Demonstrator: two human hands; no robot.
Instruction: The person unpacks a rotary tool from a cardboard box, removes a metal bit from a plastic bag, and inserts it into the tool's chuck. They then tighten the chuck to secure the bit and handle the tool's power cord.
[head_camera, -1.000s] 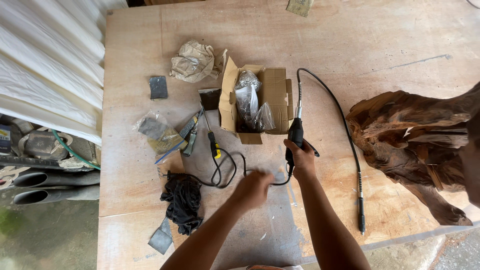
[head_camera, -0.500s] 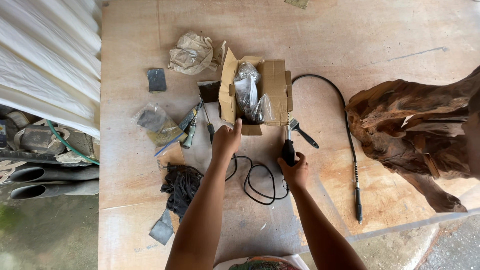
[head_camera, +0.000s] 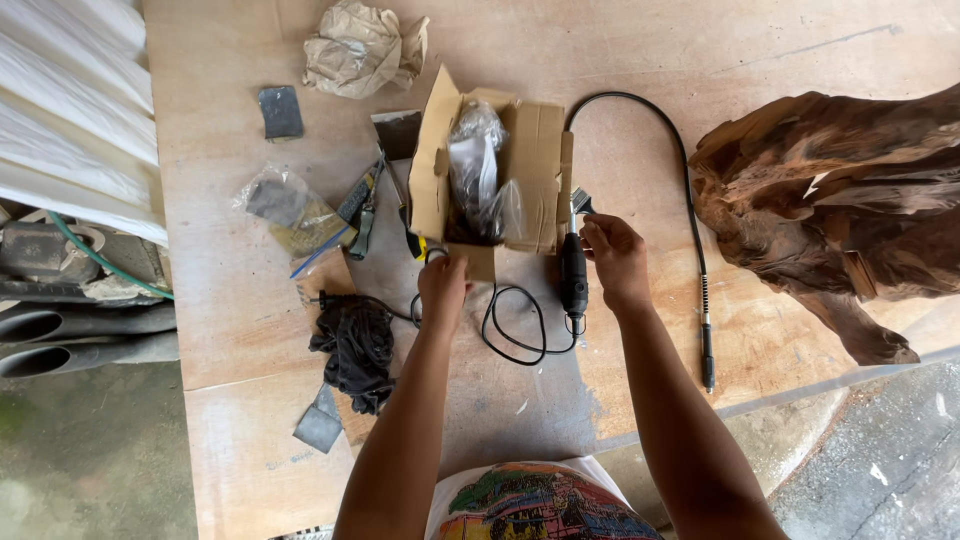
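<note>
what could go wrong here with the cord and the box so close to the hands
The black cord lies looped between the left hand and the right hand; a pull could snag it or drag the rotary tool. The open cardboard box sits right at the left hand's fingertips, so a tug might tip it and spill the plastic bags. The flexible shaft ends near the table edge and might slide off.

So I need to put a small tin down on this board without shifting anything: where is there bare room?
Bare wood lies along the far edge, right of the crumpled paper, and at the near left corner, below the black rag. Between the flexible shaft and the driftwood there is only a narrow strip. It is crowded around the cardboard box, where both hands work among cord and tools.
</note>
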